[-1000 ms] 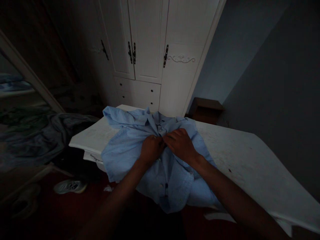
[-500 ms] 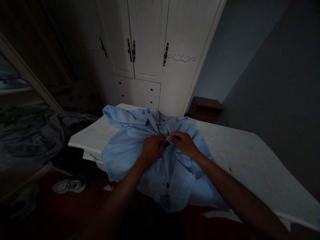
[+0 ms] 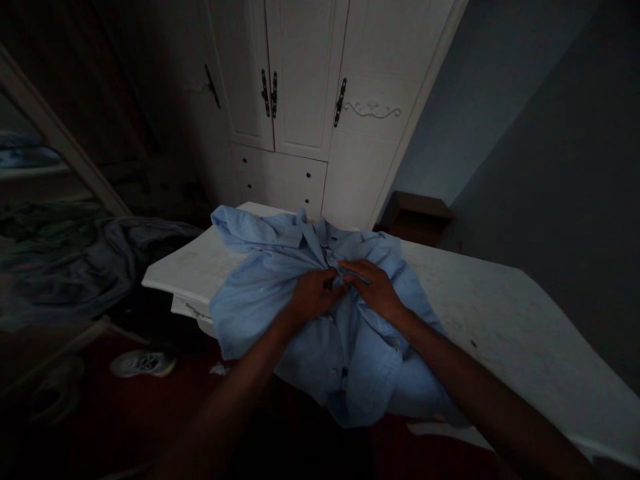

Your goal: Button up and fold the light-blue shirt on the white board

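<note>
A light blue button-up shirt [image 3: 260, 293] lies spread on a white table [image 3: 480, 307], its collar towards the far edge and its hem hanging over the near edge. My left hand [image 3: 316, 293] pinches the front placket just below the collar. Close against it, my right hand [image 3: 374, 285] grips the placket from the other side, thumb and fingers bunching the cloth. Any button between the fingertips is hidden. Lower down the front, a pale button [image 3: 333, 371] shows, and the placket edges lie apart there.
A white wardrobe [image 3: 300, 87] with dark handles stands behind the table. At the right back is a small brown cabinet [image 3: 423, 207]. Dark clothes [image 3: 110, 267] are heaped on the left. A shoe [image 3: 143, 363] rests on the red floor.
The view has shifted slightly, so the scene sits a little further right. Both hands stay at the placket; their fingers have shifted on the cloth, the right fingers now stretching further over it.
</note>
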The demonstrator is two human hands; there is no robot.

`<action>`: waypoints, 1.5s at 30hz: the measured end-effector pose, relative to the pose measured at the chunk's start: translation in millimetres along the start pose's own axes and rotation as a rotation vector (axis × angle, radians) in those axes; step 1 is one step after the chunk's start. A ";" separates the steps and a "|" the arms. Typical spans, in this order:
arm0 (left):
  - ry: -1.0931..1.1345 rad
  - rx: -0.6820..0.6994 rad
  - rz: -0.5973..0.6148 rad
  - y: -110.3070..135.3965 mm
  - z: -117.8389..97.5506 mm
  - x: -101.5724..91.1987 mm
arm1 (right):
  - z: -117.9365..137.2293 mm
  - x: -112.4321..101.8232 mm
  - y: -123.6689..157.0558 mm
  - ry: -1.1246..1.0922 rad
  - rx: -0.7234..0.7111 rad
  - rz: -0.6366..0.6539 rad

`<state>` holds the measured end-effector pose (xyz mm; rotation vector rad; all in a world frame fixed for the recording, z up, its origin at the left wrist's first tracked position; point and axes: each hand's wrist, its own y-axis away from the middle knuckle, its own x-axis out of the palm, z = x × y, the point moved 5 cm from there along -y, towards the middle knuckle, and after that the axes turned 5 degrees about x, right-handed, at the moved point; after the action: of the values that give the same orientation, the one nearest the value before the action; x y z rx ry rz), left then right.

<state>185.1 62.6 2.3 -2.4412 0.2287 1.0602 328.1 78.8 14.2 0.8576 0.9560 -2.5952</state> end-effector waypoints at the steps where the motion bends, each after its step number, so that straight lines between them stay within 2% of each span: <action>1: 0.012 -0.010 -0.010 -0.1 -0.3 -0.4 | 1.0 0.6 0.1 0.018 -0.053 0.000; 5: 0.086 -0.042 -0.045 0.2 -0.5 -1.8 | 4.2 -2.1 0.0 0.117 -0.223 -0.031; 11: 0.077 -0.053 -0.055 1.1 0.0 -1.6 | 7.4 -9.1 -2.0 0.263 -0.258 -0.046; 15: 0.002 -0.040 -0.050 1.3 -2.7 0.3 | 5.9 -8.5 -3.6 0.246 -0.196 -0.028; 23: -0.068 -0.046 -0.084 1.0 -8.0 -1.9 | -7.5 -5.1 -5.6 -0.032 0.025 -0.126; 34: 0.059 0.042 -0.120 0.3 -5.0 -2.4 | -5.6 -3.4 -5.9 -0.119 0.041 -0.120; 45: 0.029 -0.006 -0.126 -0.1 -1.1 -4.1 | 2.4 -2.2 -6.3 -0.060 0.090 -0.107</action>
<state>183.0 62.0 6.0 -2.4419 0.0798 0.9734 326.2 82.0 20.2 0.7653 0.8979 -2.7569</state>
